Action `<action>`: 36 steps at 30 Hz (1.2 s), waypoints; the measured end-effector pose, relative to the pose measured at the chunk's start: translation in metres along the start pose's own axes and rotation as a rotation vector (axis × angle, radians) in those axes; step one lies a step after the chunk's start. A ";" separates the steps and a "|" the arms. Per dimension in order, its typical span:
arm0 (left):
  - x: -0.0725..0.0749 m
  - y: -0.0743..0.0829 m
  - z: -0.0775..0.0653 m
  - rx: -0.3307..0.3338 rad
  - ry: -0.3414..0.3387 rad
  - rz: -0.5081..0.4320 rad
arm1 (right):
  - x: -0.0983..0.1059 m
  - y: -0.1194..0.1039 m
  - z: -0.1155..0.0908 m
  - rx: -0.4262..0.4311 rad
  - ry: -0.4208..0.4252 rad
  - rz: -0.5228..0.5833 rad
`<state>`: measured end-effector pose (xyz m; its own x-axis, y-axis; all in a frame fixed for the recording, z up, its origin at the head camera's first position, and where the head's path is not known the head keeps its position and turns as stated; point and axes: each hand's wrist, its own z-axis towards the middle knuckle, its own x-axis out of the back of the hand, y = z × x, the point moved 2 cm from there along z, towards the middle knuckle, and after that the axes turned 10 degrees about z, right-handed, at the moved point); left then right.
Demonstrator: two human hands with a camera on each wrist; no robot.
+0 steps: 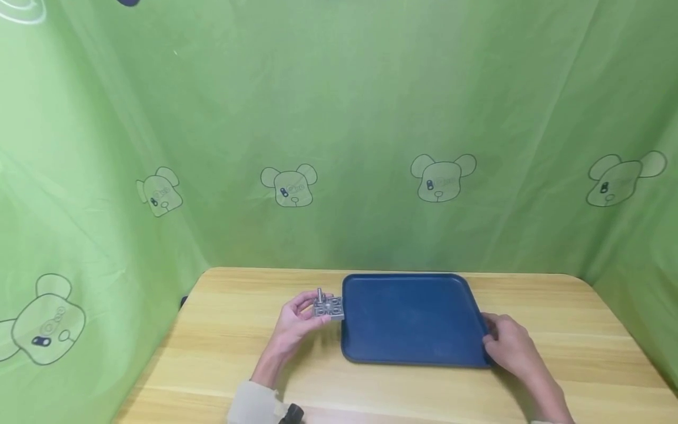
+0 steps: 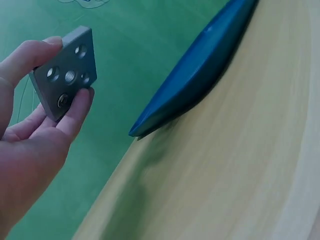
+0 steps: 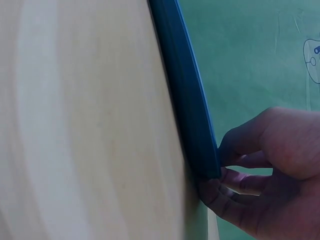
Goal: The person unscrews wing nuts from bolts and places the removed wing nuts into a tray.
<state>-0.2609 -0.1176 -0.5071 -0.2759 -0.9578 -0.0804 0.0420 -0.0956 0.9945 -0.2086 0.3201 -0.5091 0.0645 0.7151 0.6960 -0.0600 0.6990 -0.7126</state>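
A small grey metal block, squarish and drilled with several round holes [image 1: 329,308], is held in the air just off the left edge of the tray, with a short metal post [image 1: 320,294] standing up near its far left corner. From the left wrist, the block's holed flat face shows a gap from the tray.

The flat blue rectangular tray with a low raised rim [image 1: 413,318] lies beside it on the pale wood-grained surface [image 1: 228,330]; I cannot tell whether its right edge is slightly lifted.

What might go wrong, to my eye: the block is pinched only by its edges, so a loose hold or a knock against the rim could tip or drop it. A tug on the tray's one held side could also skew it.

The left grip [image 1: 303,315] is narrowed to the block's width, thumb and fingers on its edges. The right grip [image 1: 509,343] is nearly closed, pinching the tray's right rim near the close corner, fingertips above and below.

Farther out, a light sleeve [image 1: 253,403] covers the left forearm, and a green curtain printed with bear heads [image 1: 371,118] hangs behind the surface.
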 end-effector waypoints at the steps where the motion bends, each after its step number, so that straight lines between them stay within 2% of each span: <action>1: 0.000 0.000 0.000 0.001 0.009 0.030 | -0.001 -0.001 0.000 0.002 -0.001 0.001; 6: 0.000 0.002 -0.001 0.004 0.052 0.148 | -0.003 -0.004 0.000 0.010 0.005 -0.003; 17: -0.001 0.002 -0.001 -0.005 0.085 0.167 | -0.007 -0.004 0.000 0.004 0.015 -0.005; 26: -0.002 0.001 0.000 -0.023 0.046 0.085 | -0.007 -0.006 0.001 -0.008 0.013 -0.017; 36: -0.006 -0.001 -0.001 -0.053 0.024 0.049 | -0.016 -0.015 -0.001 -0.010 0.012 0.007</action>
<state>-0.2585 -0.1123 -0.5074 -0.2494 -0.9678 -0.0334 0.1057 -0.0615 0.9925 -0.2081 0.2982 -0.5097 0.0756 0.7200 0.6898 -0.0502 0.6937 -0.7185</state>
